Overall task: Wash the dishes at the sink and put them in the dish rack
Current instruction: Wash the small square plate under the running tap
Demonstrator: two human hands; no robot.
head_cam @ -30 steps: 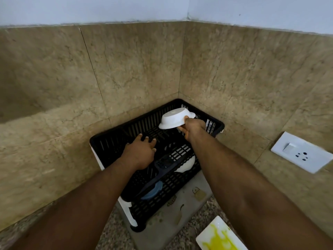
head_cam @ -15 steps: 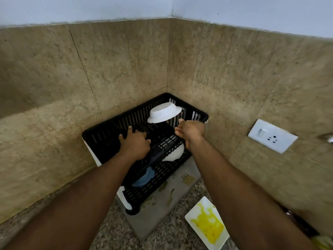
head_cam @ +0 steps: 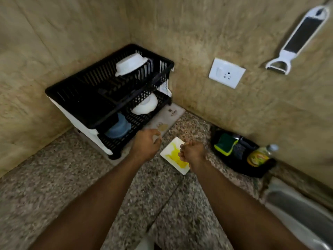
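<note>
Granite counter: stained plate (head_cam: pixel 173 154) under right hand (head_cam: pixel 193 152), fingers loosely curled, empty.

Both hands (head_cam: pixel 146 143) hover empty near the stained plate (head_cam: pixel 175 156)

Bottle (head_cam: pixel 259 156) label — seemingly unreadable
</note>
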